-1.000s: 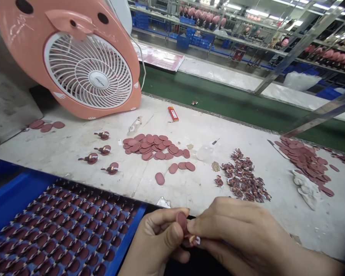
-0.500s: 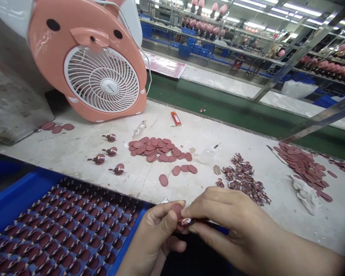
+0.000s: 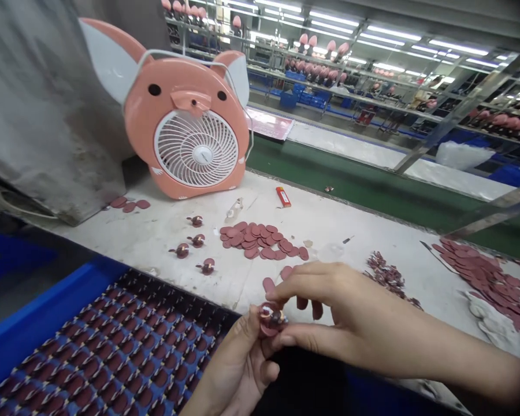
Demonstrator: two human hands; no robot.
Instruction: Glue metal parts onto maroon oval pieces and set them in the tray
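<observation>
Both hands meet over the near edge of the white workbench (image 3: 164,231). My left hand (image 3: 238,370) pinches a small maroon oval pad with a decorated trim piece on it (image 3: 271,319) from below. My right hand (image 3: 342,315) reaches in from the right and grips the same piece with thumb and forefinger, its other fingers curled. A blue tray (image 3: 47,315) at the lower left holds several rows of finished maroon pieces. A heap of loose maroon oval pads (image 3: 262,240) lies on the bench behind the hands.
A pink pig-shaped fan (image 3: 190,136) stands at the back left. Several assembled pieces (image 3: 195,242) sit left of the pads. A red lighter (image 3: 283,196), a pile of small trims (image 3: 387,277), more pads (image 3: 485,271), and a green conveyor belt (image 3: 372,185) lie beyond.
The camera has tilted up and shifted, so the fan now sits farther right and smaller. My hands have lifted the piece slightly, and the trim now shows on top of the pad.
</observation>
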